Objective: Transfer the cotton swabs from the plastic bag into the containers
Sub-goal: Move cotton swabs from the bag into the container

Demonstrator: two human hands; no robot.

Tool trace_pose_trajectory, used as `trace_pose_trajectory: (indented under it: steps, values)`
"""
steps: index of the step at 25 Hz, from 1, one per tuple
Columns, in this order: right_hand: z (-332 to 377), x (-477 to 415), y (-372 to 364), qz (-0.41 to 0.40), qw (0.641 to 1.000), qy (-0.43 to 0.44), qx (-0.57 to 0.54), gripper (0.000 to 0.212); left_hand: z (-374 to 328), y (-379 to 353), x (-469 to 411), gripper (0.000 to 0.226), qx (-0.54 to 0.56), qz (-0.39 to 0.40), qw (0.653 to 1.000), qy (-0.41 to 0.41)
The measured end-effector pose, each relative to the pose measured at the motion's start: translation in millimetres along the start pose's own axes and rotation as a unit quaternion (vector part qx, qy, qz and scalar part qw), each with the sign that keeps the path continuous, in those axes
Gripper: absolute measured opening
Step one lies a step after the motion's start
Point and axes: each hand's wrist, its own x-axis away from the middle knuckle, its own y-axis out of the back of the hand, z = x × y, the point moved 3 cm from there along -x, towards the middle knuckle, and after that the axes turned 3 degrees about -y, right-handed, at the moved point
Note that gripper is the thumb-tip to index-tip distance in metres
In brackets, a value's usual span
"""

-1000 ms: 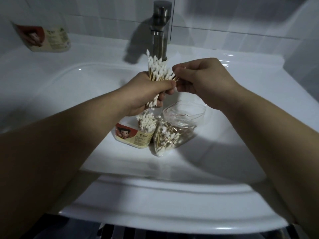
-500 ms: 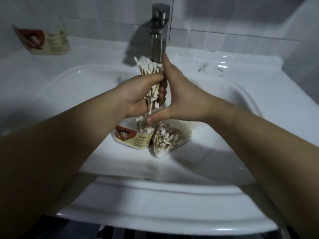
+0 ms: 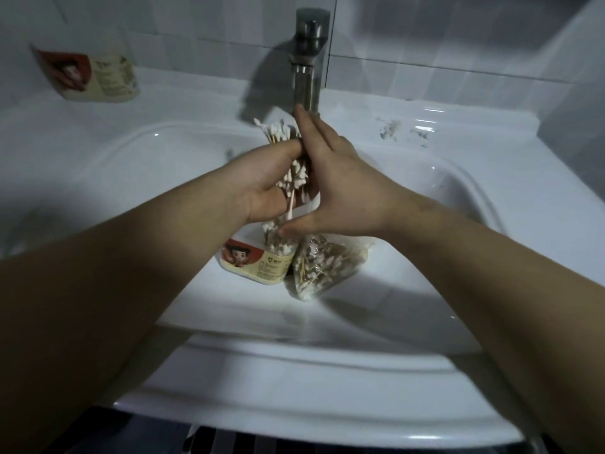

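My left hand [image 3: 262,185] grips a bundle of cotton swabs [image 3: 294,178] upright over the sink basin, white tips sticking out above and below the fist. My right hand [image 3: 340,188] lies flat against the bundle's right side, fingers straight and pointing toward the tap. Just below the hands stands a container [image 3: 255,263] with a red cartoon label, several swabs standing in it. A clear plastic bag [image 3: 324,267] with more swabs lies against the container's right side.
All this sits inside a white sink basin [image 3: 409,309]. A steel tap [image 3: 309,60] rises right behind the hands. A second labelled container [image 3: 95,77] lies on the back ledge at the left. Small white scraps [image 3: 393,129] lie on the ledge at the right.
My right hand went from pinching at the swab tips to lying flat against the bundle. The bundle and both hands dropped closer to the container.
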Motion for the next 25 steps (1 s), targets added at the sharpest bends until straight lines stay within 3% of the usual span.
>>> trace_pose_trajectory:
  steps: [4, 9, 14, 18, 19, 22, 25]
  values:
    - [-1, -4, -2, -0.010, 1.000, -0.001, -0.027, 0.135, 0, 3, -1, 0.018, 0.008, -0.026, 1.000, 0.009]
    - [-13, -2, 10, -0.059, 0.992, -0.034, -0.103, 0.101, 6, 4, 1, 0.011, -0.086, -0.010, 0.995, 0.044]
    - [-18, -2, 5, 0.019, 0.998, -0.004, -0.059, 0.135, 4, 2, 1, 0.010, -0.030, 0.004, 0.999, 0.033]
    - [-13, -2, 16, -0.051, 0.998, 0.015, -0.014, 0.095, 4, -1, 8, 0.023, -0.068, 0.033, 0.995, 0.067]
    - [-15, -2, 18, -0.053, 0.998, 0.013, -0.024, 0.095, 5, -2, 9, 0.024, -0.073, 0.037, 0.994, 0.070]
    - [-17, 0, 15, -0.005, 0.997, 0.006, -0.076, 0.131, 5, -5, 10, 0.017, -0.055, 0.049, 0.995, 0.069]
    - [-12, 1, 11, -0.003, 0.993, -0.019, -0.116, 0.133, 8, -9, 16, 0.015, -0.081, 0.046, 0.993, 0.070]
